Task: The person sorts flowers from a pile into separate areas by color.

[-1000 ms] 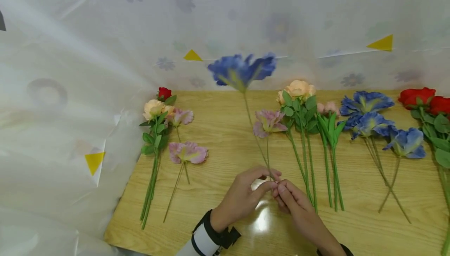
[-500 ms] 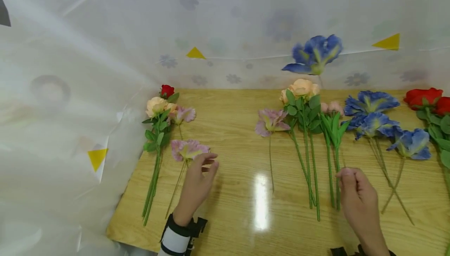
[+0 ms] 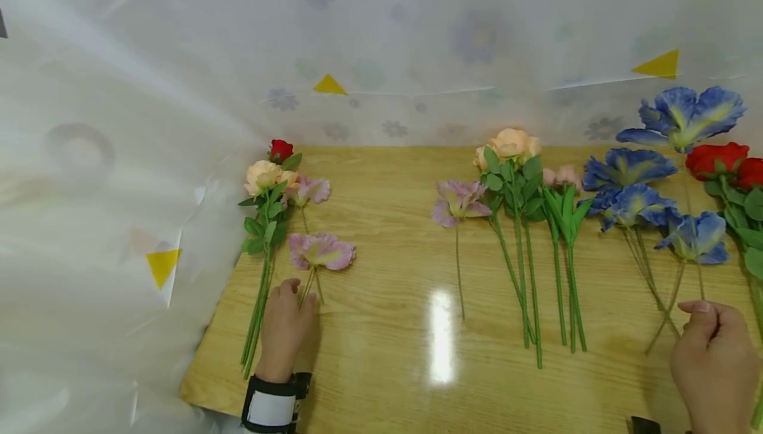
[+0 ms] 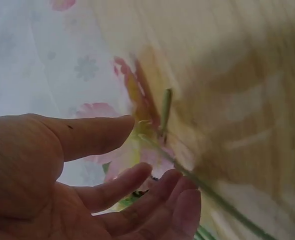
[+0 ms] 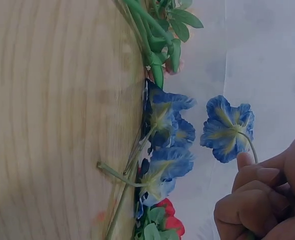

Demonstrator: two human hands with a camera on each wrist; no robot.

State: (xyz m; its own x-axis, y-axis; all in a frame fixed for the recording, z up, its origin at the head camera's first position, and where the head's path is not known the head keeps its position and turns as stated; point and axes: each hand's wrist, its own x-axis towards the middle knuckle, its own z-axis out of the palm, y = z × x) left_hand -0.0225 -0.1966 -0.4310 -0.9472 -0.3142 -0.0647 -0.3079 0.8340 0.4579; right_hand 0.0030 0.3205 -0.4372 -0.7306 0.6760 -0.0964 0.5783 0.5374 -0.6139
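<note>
My right hand (image 3: 715, 361) pinches the thin stem of a blue artificial iris (image 3: 685, 116), raised above the right side of the table. Several blue irises (image 3: 638, 207) lie just below and left of that bloom, their stems crossing. In the right wrist view the held blue iris (image 5: 227, 129) shows its back and curved stem. At the left, my left hand (image 3: 285, 328) is at the stems of a pink ruffled flower (image 3: 322, 252). The left wrist view has its thumb and fingers apart, with a green stem (image 4: 222, 200) passing beyond the fingertips, not gripped.
Left of the left hand lies a bunch with a peach rose (image 3: 262, 177) and a red rose (image 3: 281, 150). Mid-table are a single pink flower (image 3: 459, 202), peach roses (image 3: 509, 144) and pink tulips (image 3: 561, 177). Red roses (image 3: 717, 159) lie far right. A patterned sheet (image 3: 405, 36) stands behind the table.
The hands, together at mid-table a second ago, have parted. My right hand has carried the blue iris to the right; my left hand has moved left to the pink flower's stems.
</note>
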